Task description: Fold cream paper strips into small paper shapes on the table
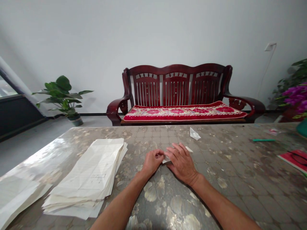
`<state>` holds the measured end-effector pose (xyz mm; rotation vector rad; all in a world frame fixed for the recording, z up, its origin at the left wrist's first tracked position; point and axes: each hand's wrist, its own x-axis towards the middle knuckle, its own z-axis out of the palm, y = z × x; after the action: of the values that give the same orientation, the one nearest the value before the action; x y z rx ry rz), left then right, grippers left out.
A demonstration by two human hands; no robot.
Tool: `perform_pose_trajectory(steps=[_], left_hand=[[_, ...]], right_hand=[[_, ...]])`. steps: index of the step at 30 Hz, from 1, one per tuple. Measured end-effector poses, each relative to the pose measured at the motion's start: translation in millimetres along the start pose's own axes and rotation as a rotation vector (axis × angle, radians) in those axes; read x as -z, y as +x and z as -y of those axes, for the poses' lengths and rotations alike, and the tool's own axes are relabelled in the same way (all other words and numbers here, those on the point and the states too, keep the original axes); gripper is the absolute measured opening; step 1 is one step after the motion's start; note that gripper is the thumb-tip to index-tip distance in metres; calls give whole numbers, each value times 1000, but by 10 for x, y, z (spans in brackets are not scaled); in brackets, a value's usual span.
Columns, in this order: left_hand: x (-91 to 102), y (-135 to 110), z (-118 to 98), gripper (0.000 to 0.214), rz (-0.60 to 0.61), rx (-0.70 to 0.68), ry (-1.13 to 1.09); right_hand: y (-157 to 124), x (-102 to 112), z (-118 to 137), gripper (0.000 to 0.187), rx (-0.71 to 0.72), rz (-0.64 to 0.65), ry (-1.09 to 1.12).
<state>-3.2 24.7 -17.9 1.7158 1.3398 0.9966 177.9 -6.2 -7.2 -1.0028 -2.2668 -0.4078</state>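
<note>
Both my hands rest on the patterned table [216, 166] around a small folded piece of white paper [166, 158]. My left hand [152, 163] is curled, its fingertips pinching the paper's left edge. My right hand [181, 162] lies flat on top of the paper with its fingers stretched out and pressed down; a white corner [189, 149] shows beyond the fingers. Most of the paper is hidden under the right hand. A finished folded white paper shape [194, 134] lies farther back on the table.
A thick stack of lined paper sheets [91, 175] lies at my left, with more sheets [16, 195] at the left edge. A green pen [263, 140], a red book with glasses [296, 158] sit at the right. A wooden bench [177, 95] and plants stand behind.
</note>
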Motion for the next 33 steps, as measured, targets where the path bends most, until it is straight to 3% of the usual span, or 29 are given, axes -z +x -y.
perform_pose_trajectory(steps=[9, 15, 20, 26, 33], left_hand=[[-3, -75, -4, 25, 120, 98, -159], [-16, -92, 36, 21, 153, 51, -214], [-67, -79, 20, 15, 72, 58, -66], [-88, -81, -149, 13, 48, 67, 219], [-115, -111, -294, 12, 35, 82, 473]], right_hand=[[-3, 9, 34, 7, -40, -43, -188], [-20, 58, 29, 14, -124, 14, -217], [-34, 60, 60, 18, -185, 91, -170], [-42, 55, 105, 18, -301, 249, -37], [-121, 142, -306, 22, -636, 310, 28]])
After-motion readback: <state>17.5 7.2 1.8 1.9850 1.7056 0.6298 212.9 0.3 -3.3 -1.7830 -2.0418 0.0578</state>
